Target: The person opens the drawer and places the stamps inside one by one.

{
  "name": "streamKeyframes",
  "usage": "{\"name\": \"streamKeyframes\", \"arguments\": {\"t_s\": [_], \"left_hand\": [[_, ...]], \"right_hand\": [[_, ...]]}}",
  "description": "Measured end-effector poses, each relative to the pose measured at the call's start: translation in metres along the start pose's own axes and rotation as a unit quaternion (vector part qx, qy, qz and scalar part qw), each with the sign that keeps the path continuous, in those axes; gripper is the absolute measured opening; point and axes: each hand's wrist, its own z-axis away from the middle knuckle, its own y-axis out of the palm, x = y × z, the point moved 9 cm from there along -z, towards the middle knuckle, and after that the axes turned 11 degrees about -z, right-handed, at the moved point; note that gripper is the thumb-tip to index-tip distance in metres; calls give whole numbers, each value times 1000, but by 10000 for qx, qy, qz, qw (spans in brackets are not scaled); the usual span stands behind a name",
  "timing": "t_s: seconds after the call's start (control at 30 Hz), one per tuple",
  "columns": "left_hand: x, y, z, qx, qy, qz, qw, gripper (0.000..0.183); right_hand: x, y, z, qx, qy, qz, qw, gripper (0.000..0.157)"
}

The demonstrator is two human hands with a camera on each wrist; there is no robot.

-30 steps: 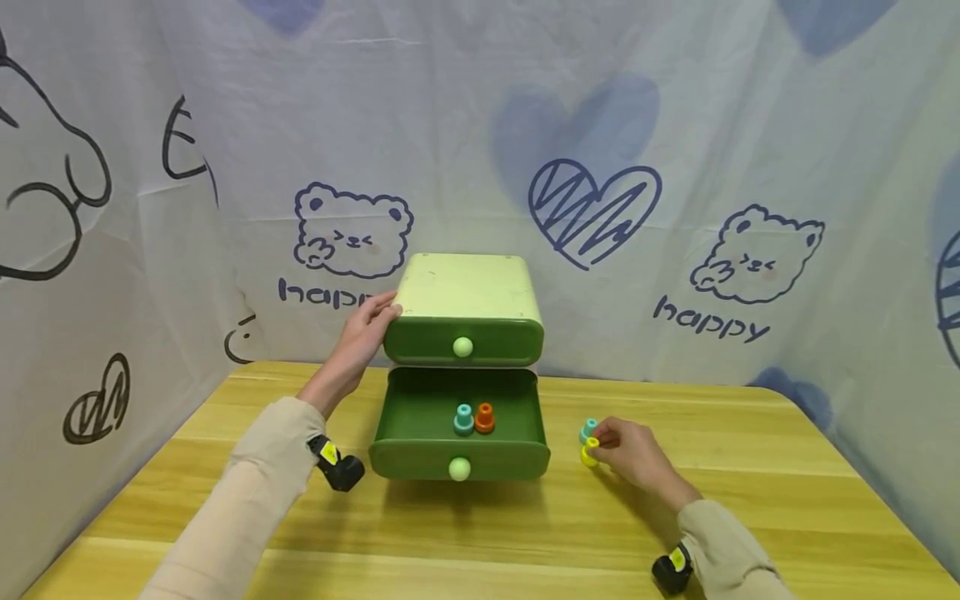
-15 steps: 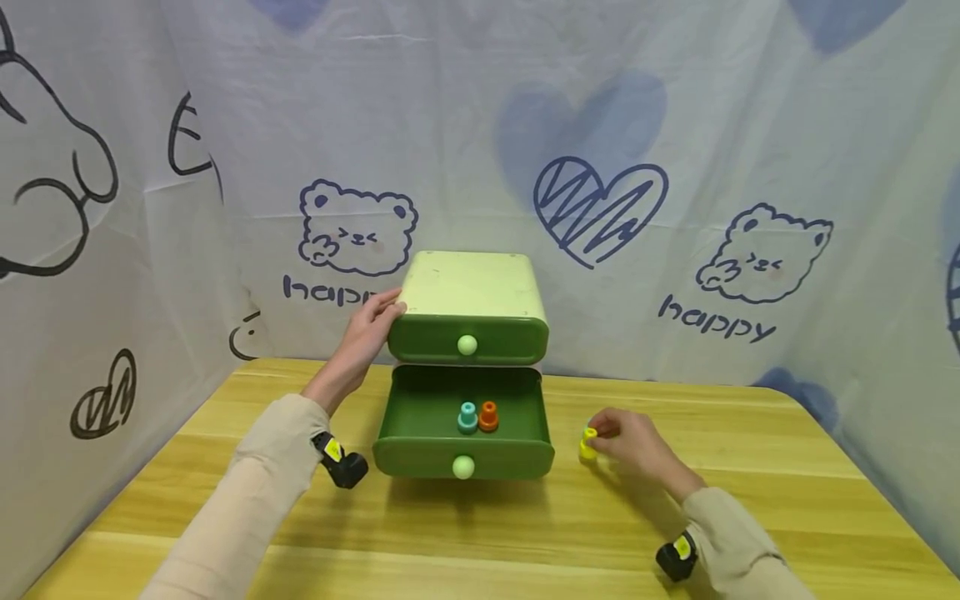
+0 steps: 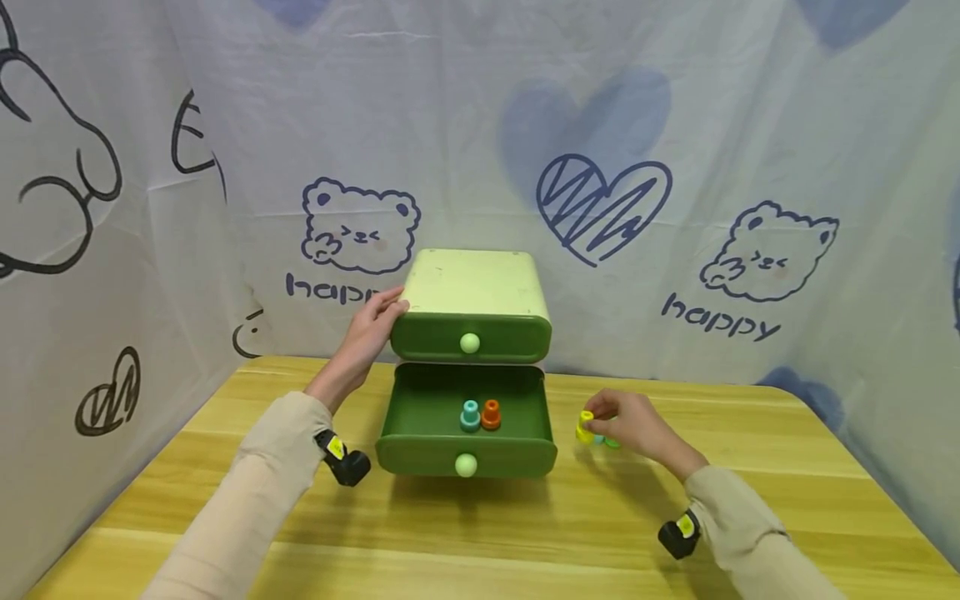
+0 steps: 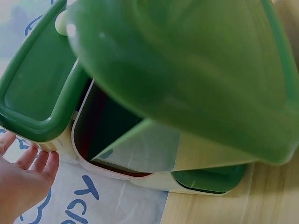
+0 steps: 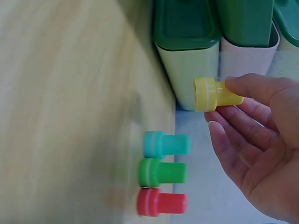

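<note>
My right hand [image 3: 637,427] pinches a small yellow stamp [image 5: 217,94] between thumb and fingers, lifted off the table. Below it, a teal stamp [image 5: 167,144], a green stamp [image 5: 163,172] and a red stamp [image 5: 162,202] stand in a row in the right wrist view; the hand mostly hides them in the head view. My left hand [image 3: 369,329] rests on the upper left side of a green drawer cabinet [image 3: 476,283], its fingertips touching the side. The cabinet's middle drawer [image 3: 467,454] is pulled out, holding a light blue stamp [image 3: 470,417] and an orange stamp [image 3: 491,415].
The top drawer [image 3: 420,337] is closed, with a round pale knob. Below the open drawer, a lower drawer [image 4: 210,179] is closed in the left wrist view. The wooden table [image 3: 525,542] ends at a printed curtain [image 3: 480,125] behind the cabinet.
My right hand has raised the yellow stamp off the table and moved it slightly up and left, uncovering a bit of the green stamp. The left hand stays on the cabinet.
</note>
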Motion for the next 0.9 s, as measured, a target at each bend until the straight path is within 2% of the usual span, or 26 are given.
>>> {"name": "streamKeyframes", "arguments": {"t_s": [0.3,0.6,0.9], "left_hand": [[1,0,-1,2,1,67,10000,58],[1,0,-1,14,11,69,10000,57],[-1,0,1,20,4,95,10000,58]], "right_hand": [[21,-12,-15,279,-90,-19,9996,16],[43,-29,-29,585,12,3,9983,18],[61,-27,-34,777,-62,-231,9967,25]]}}
